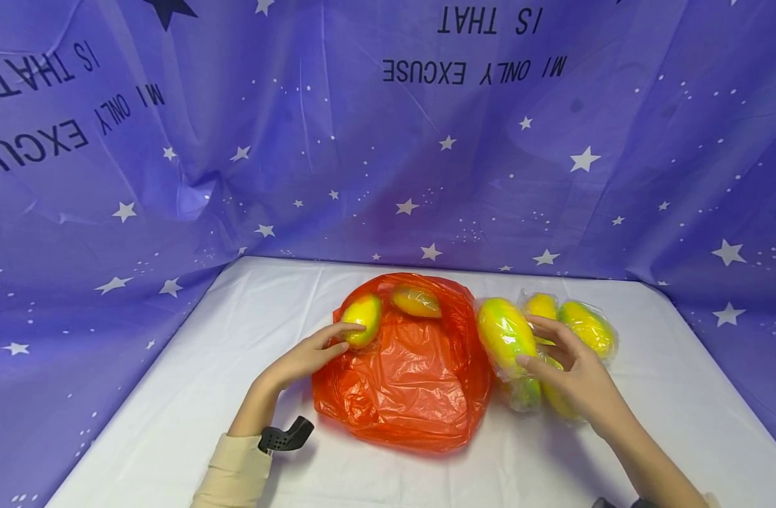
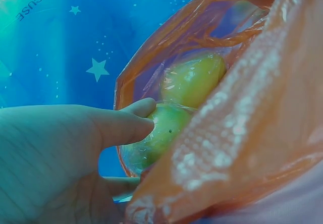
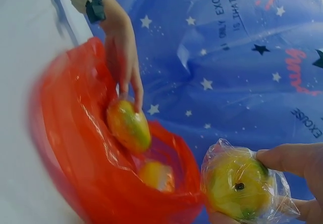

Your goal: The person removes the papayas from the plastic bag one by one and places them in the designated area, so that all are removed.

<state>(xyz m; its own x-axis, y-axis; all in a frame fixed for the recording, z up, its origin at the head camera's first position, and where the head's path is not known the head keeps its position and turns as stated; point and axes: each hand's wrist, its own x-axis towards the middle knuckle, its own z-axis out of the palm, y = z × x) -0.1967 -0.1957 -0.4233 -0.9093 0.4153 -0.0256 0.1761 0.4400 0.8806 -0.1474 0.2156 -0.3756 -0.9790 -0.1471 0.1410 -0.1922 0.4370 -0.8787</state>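
A red plastic bag (image 1: 420, 395) lies with its mouth spread open. At the bag's left rim my left hand (image 1: 307, 356) grips a yellow-green mango (image 1: 364, 314) between thumb and fingers. Another mango (image 1: 416, 301) rests inside the bag near its far side; in the right wrist view it shows as a blurred yellow shape (image 3: 156, 176). My right hand (image 1: 581, 374) holds a mango in clear wrap (image 1: 504, 330) just beyond the bag's right edge. The right wrist view shows this wrapped mango (image 3: 237, 186) end-on, with a dark stem spot.
Several more wrapped mangoes (image 1: 587, 329) sit in a cluster behind and below my right hand. Everything rests on a white-covered table (image 1: 191, 374). A purple-blue curtain with stars (image 1: 362, 141) rises behind the table and at its sides.
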